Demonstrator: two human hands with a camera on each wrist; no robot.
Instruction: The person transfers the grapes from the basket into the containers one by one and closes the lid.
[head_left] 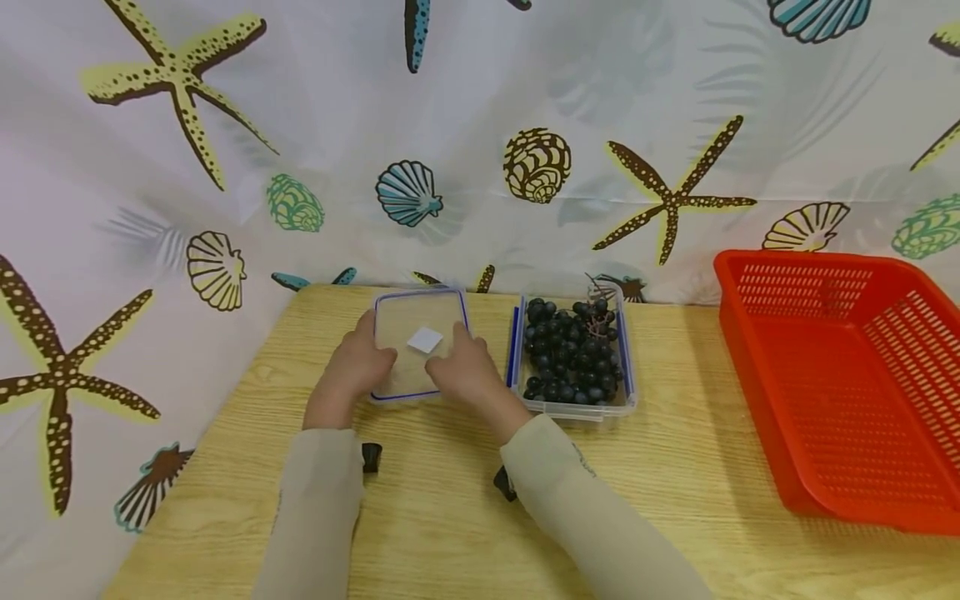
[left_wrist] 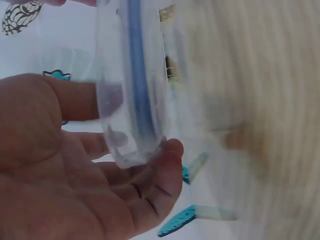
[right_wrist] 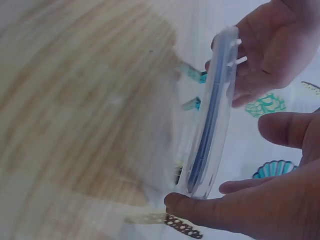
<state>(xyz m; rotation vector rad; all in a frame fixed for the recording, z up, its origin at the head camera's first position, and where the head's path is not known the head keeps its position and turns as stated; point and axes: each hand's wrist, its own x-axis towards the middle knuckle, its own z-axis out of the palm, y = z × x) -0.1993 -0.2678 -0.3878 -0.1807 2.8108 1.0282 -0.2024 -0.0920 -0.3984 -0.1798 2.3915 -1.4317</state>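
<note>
Head view looks down — close wrist views share lid point(right_wrist: 211, 115).

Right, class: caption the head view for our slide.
Both hands hold a clear blue-edged lid beside a container of dark grapes.

The person wears long, loose sleeves in a plain pale beige, the left sleeve point(head_left: 313, 508) and the right sleeve point(head_left: 592, 508) alike, each a smooth matte tube that widens away from a soft, rounded cuff edge at the wrist, with a faint greyish mark along the outer side of the right one, too small to make out. Beside each cuff a small black piece shows, the left black piece point(head_left: 371, 457) short and blocky, the right black piece point(head_left: 505, 483) partly hidden. Both hands are bare, with rounded fingertips and creased finger joints.
</note>
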